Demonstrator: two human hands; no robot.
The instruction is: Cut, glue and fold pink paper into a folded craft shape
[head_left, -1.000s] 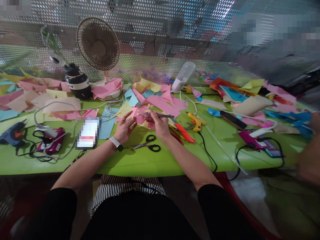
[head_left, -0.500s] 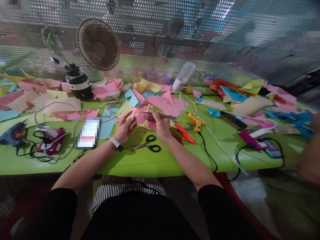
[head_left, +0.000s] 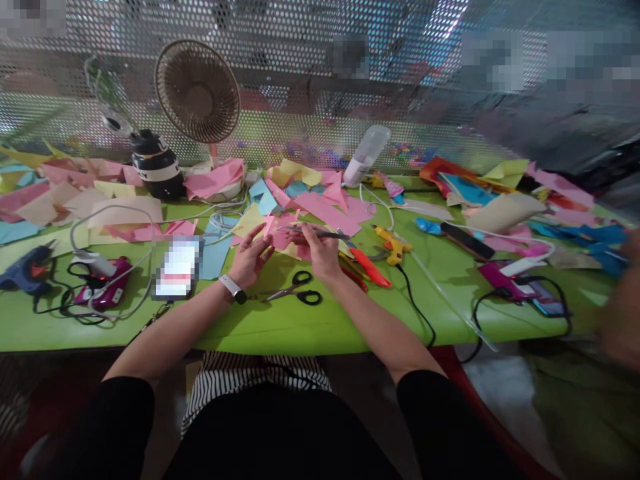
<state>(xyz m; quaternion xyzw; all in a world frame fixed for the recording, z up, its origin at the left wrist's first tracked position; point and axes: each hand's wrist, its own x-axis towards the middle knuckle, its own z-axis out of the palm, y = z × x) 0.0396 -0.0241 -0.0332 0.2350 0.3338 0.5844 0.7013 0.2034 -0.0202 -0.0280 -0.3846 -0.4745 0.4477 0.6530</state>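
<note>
My right hand is closed around slim grey metal tweezers, whose thin tip points left toward my other hand. My left hand is half curled, its thumb and fingertips close together in front of pink paper. Whatever those fingertips pinch is too small to make out against the paper. Below and between both hands lie black-handled scissors on the green tabletop. Right of my right hand are red-handled pliers and a yellow glue gun.
A phone and a blue glue gun lie left, near a purple power strip. Behind stand a fan, a black jug and a tilted bottle. Another person's blurred arm shows at right.
My right hand and the tweezers have shifted very slightly left. My left hand stays almost where it was, and the things on the table have not moved.
</note>
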